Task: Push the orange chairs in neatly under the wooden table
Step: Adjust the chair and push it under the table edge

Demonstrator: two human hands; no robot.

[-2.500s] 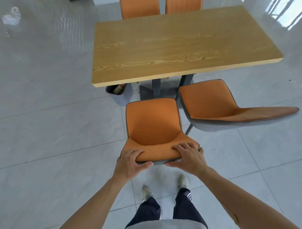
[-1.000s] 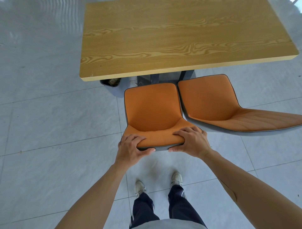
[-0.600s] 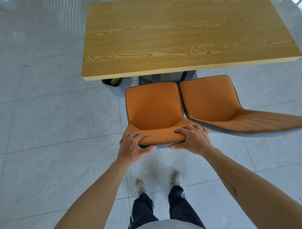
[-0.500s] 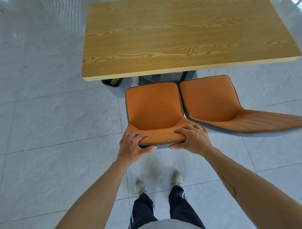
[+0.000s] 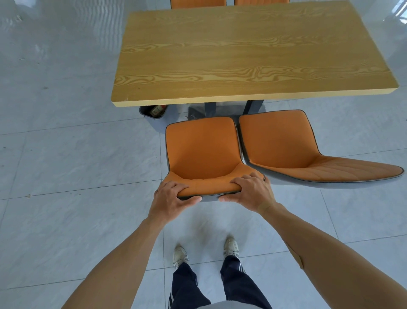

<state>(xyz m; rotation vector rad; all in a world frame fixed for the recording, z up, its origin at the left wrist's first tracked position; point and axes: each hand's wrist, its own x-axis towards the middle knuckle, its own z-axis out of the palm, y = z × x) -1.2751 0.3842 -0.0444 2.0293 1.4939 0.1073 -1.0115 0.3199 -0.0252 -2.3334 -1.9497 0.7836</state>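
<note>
An orange chair point(image 5: 203, 150) stands in front of me, its seat just short of the near edge of the wooden table point(image 5: 248, 55). My left hand point(image 5: 170, 198) grips the top of its backrest on the left, fingers over the orange padding and thumb on the grey shell. My right hand point(image 5: 252, 191) grips the same backrest on the right. A second orange chair point(image 5: 284, 143) stands close beside it on the right, turned askew with its backrest pointing right. The tops of two more orange chairs point(image 5: 198, 2) show at the table's far side.
A small dark bin point(image 5: 153, 111) with rubbish sits on the floor under the table's near left corner. The table's dark metal legs point(image 5: 253, 107) stand behind the chairs. Glossy grey floor tiles surround everything. My feet point(image 5: 180, 255) are behind the chair.
Since 2.5 s ago the gripped chair moved forward toward the table, beside the right chair. In the last half second the view has tilted up; both hands keep their grip.
</note>
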